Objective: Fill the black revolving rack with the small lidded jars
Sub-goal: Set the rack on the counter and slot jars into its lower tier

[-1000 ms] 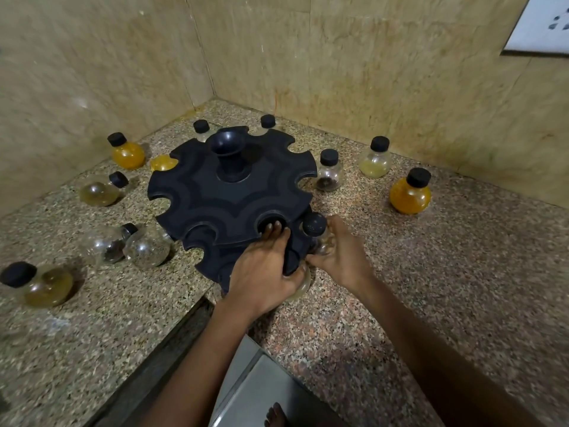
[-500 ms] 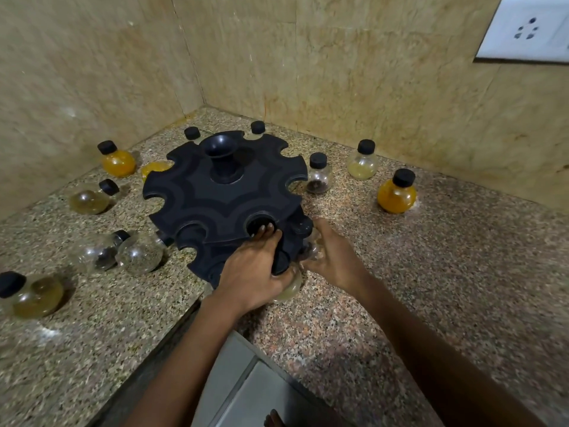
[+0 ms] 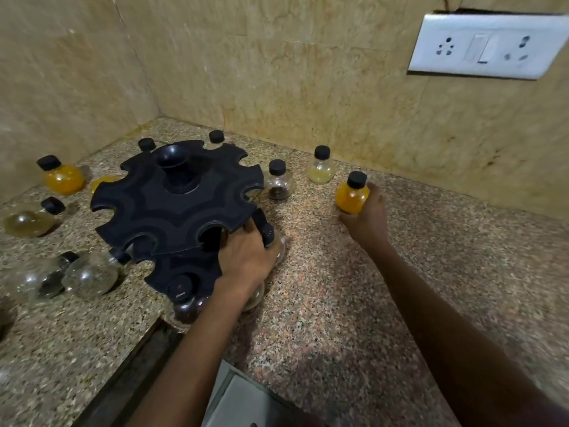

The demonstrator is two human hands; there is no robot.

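Observation:
The black revolving rack [image 3: 172, 211] stands on the granite counter near the corner, its upper tier's notches bare. My left hand [image 3: 246, 257] grips the rack's near right edge. A dark jar [image 3: 181, 298] hangs in a lower-tier slot by that hand, and a clear jar [image 3: 277, 241] sits in the slot beside my fingers. My right hand [image 3: 368, 217] is wrapped around an orange jar with a black lid [image 3: 352, 194] standing on the counter to the right of the rack.
Several loose jars ring the rack: an orange one [image 3: 61, 177] and a yellowish one [image 3: 27, 221] at left, clear ones [image 3: 89, 274] lying front left, a dark-bottomed jar [image 3: 278, 184] and a pale yellow jar [image 3: 321, 166] behind right. A wall socket plate [image 3: 486, 46] sits upper right. The counter edge [image 3: 147, 340] drops off near me.
My right hand left the jar it was setting into the rack's lower tier and reached right to grasp the orange jar. My left hand stays on the rack.

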